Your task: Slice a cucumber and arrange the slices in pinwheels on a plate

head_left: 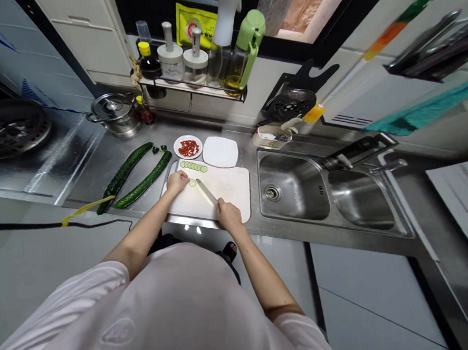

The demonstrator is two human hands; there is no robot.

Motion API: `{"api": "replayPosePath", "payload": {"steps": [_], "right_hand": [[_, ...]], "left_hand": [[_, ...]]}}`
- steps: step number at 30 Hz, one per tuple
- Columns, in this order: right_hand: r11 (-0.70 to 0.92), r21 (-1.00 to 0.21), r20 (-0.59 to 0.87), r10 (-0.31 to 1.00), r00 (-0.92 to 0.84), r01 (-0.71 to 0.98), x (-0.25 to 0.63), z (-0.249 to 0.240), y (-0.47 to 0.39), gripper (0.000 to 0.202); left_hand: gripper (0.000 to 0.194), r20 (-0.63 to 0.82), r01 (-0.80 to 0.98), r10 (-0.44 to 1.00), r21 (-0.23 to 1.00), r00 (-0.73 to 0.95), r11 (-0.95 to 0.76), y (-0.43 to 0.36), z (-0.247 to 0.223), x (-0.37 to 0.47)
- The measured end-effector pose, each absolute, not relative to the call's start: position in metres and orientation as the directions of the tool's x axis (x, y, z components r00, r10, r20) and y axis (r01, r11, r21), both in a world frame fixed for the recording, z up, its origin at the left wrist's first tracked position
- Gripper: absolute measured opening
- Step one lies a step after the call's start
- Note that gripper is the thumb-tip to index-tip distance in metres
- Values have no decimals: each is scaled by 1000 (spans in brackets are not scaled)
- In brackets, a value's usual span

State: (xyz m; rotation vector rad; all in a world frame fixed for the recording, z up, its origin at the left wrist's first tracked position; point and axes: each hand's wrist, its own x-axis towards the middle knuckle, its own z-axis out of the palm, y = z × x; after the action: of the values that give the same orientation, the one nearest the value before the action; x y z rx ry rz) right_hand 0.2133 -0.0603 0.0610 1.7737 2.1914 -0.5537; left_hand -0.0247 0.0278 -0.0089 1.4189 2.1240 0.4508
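Note:
My right hand (229, 214) is closed round the handle of a kitchen knife (206, 191), whose blade lies low over the white cutting board (233, 188) and points up and left. Close to its tip is a single round cucumber slice (193, 183) on the board. Just left of that slice, my left hand (177, 181) has its fingers drawn together; whatever they may pinch is too small to make out. Along the board's far edge runs an overlapping row of cucumber slices (194, 166). Two whole-looking cucumbers (144, 180) rest on the steel counter to the left, with small cut ends (159, 149) beside them.
Behind the board stand a plate of chopped red pieces (188, 147) and a white square plate (220, 152). A lidded pot (116, 114) is at the back left. To the right is a double sink (292, 186). Bottles and jars fill a wall rack (192, 88).

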Motion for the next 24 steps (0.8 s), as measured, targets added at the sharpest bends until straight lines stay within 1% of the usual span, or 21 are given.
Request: {"api": "replayPosePath", "payload": {"steps": [4,8,16,24], "right_hand": [[203,-126,-441,866,-238,971,205,62,-57,28],[232,-130,-441,857,-266,964,199,61,-56,26],[228,-118,-460,850,-256,967,191,62,-56,26],[256,-127,-460,841,-285,958,187,59,-57,26]], "left_hand": [[17,-246,732,914,547,-323,407,29,-9,-24],[19,-253,724,915,560,-313,403,28,-7,-24],[19,-262,717,909,558,-325,417,28,-7,-25],[20,-279,718,904,550,-323,426,29,-6,-25]]}}
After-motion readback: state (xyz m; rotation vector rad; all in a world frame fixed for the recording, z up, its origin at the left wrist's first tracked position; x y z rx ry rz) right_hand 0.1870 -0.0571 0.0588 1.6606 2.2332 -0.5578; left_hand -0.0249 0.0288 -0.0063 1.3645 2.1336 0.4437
